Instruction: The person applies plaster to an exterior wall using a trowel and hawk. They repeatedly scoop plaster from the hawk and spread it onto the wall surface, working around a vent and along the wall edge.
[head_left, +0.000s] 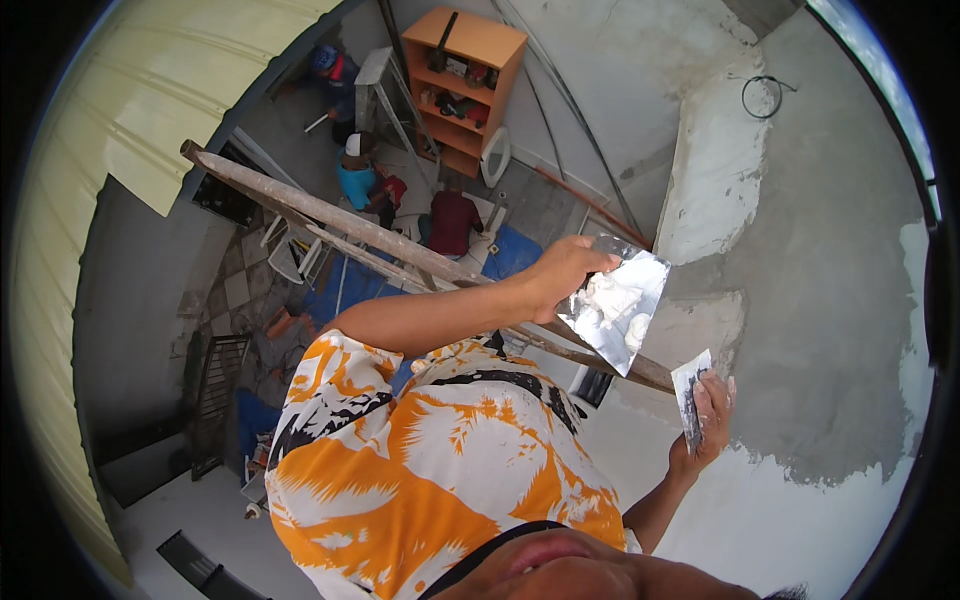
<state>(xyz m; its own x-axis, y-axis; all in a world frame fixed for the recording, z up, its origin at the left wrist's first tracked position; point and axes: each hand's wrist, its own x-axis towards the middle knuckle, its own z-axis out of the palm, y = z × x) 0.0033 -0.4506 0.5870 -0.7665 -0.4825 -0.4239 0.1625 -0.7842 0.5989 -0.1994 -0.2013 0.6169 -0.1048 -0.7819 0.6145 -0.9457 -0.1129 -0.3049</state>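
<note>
My left hand (563, 277) grips a flat metal plasterer's plate (641, 318) by its edge, the thumb lying on top. A soft heap of white putty (610, 297) sits on the plate. Lower and further right, my right hand (712, 415) is closed around a putty knife (688, 386) with a wide blade, smeared white. White smears also show on its fingers. The knife is apart from the plate, near the wall (810, 320). That wall is bare grey in its upper part, with a ragged-edged white coat (780, 510) lower down.
Long wooden poles (330, 212) run below my left arm. On the floor far below, three people crouch or stand near a stepladder (375, 80) and an orange-brown shelf unit (465, 85) holding tools. A cable loop (765, 97) sticks out of the wall. Yellow metal sheeting (170, 90) lines the left.
</note>
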